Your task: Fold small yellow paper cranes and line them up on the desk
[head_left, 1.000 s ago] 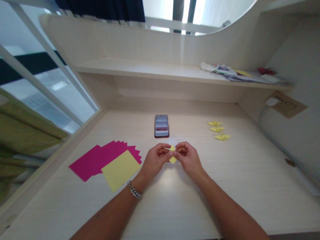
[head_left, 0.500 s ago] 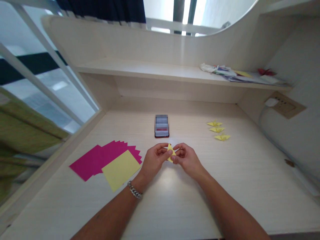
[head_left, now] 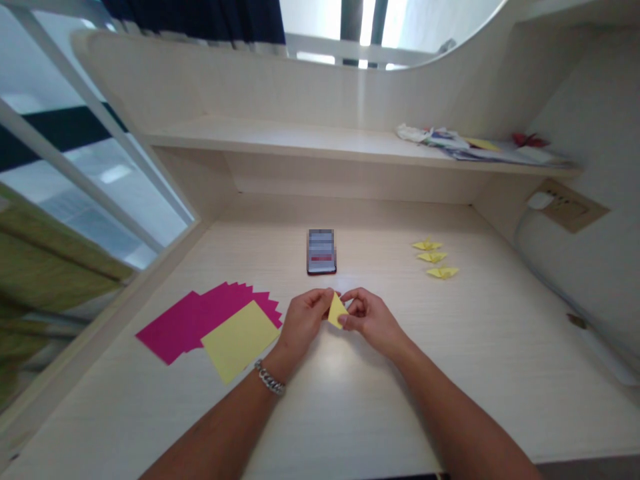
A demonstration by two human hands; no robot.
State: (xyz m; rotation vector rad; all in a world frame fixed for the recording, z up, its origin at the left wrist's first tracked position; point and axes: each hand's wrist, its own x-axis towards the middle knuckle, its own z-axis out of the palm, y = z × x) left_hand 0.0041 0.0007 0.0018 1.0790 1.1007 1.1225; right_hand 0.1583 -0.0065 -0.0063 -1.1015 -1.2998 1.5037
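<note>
A small folded piece of yellow paper (head_left: 336, 312) is held just above the desk, its face now roughly triangular. My left hand (head_left: 306, 320) pinches it along its upper left side, thumb near the top point. On the other side, my right hand (head_left: 371, 319) grips the lower right corner between thumb and fingers. To the left lie a yellow sheet (head_left: 241, 341) and several fanned magenta sheets (head_left: 200, 320). Three folded yellow paper cranes (head_left: 432, 257) sit in a short column to the right.
Beyond my hands a phone (head_left: 321, 252) lies on the desk (head_left: 320, 413), screen up. Papers and crumpled scraps (head_left: 480, 148) rest on the shelf (head_left: 280, 141). A white plug (head_left: 540, 200) with a cable is in the wall socket (head_left: 575, 205). A railing borders the left side.
The yellow paper has turned and shows a broader flat face. My left thumb has moved up toward its top point, and the right thumb is at its lower right corner.
</note>
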